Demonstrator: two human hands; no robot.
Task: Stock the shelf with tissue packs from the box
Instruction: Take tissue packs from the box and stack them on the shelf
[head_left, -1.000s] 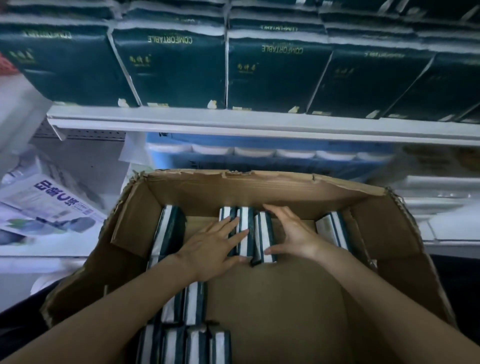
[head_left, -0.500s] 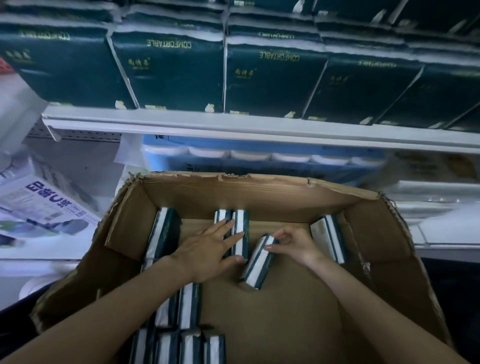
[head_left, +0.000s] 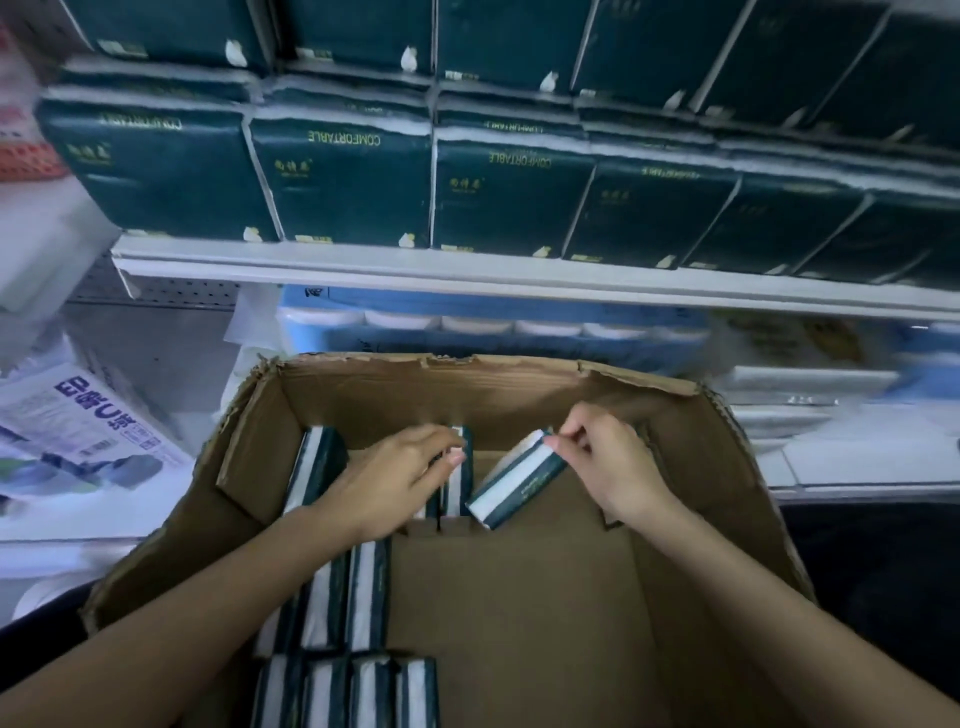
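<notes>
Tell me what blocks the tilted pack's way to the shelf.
The box's far wall rises between the tilted pack and the shelf; the visible shelf row looks full of green packs.

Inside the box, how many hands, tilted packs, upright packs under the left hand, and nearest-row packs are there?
Hands: 2 (left hand, right hand)
Tilted pack: 1
Upright packs under left hand: 2
Nearest-row packs: 4
Total: 9
</notes>
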